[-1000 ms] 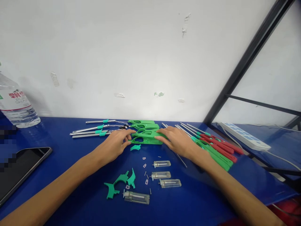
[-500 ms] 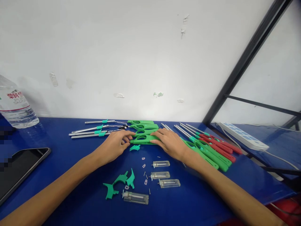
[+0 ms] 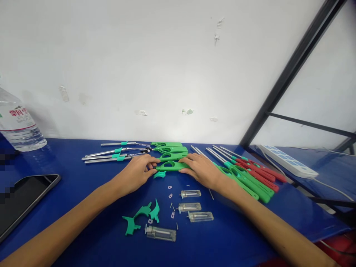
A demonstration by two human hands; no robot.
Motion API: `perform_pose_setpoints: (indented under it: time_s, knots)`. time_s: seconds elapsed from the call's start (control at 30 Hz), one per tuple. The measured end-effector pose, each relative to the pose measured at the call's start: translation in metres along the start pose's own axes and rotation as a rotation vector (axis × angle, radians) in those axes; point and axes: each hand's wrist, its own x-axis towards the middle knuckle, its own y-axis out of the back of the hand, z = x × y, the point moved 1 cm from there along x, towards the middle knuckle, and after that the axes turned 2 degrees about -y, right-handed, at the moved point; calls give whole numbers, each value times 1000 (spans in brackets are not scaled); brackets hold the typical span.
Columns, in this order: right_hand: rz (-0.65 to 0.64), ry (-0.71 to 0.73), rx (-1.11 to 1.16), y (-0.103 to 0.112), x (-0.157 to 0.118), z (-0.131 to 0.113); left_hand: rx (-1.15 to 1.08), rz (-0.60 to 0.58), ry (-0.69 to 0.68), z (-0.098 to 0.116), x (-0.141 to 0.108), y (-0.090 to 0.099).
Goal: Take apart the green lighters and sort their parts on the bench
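Observation:
My left hand (image 3: 139,171) pinches the left tip of the nearest green handle shell (image 3: 170,167), and my right hand (image 3: 200,170) grips its right end. Behind it, more green shells (image 3: 169,149) lie in a column. Metal rods (image 3: 108,152) with teal collars and thin wires lie left of the shells. A small teal piece (image 3: 160,174) rests just below the held shell. Nearer me are curved teal triggers (image 3: 130,225), clear fuel tanks (image 3: 161,233), small pale clips (image 3: 172,215) and tiny pins.
Green lighters (image 3: 250,185) and red lighters (image 3: 261,172) lie at the right beside a white power strip (image 3: 290,161). A phone (image 3: 27,200) and a water bottle (image 3: 20,124) are at the left. A white wall stands behind, with a black metal frame (image 3: 289,78) at the right.
The nearest green shell has shifted slightly right and nearer me, with both hands on it, and now stands a little apart from the shell behind.

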Motion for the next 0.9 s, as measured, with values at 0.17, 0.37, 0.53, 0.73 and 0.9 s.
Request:
perform_pose_setpoints:
  time_s: [0.17,0.37,0.53,0.73,0.9]
  knots:
    - [13,-5,1,-1,-1,-2,49,-1,-7,0,1,-1]
    - [28,-22,-4,-3,-1,1,81,37,-19,12,-5,6]
    - [56,-78,-6,-5,-2,2,102,2,-89,21,-10,11]
    - [144,-180,-9,8,-2,-2,116,-114,-98,21,-11,10]
    - [127,-382,-97,36,0,2,65,-222,-108,26,-12,13]
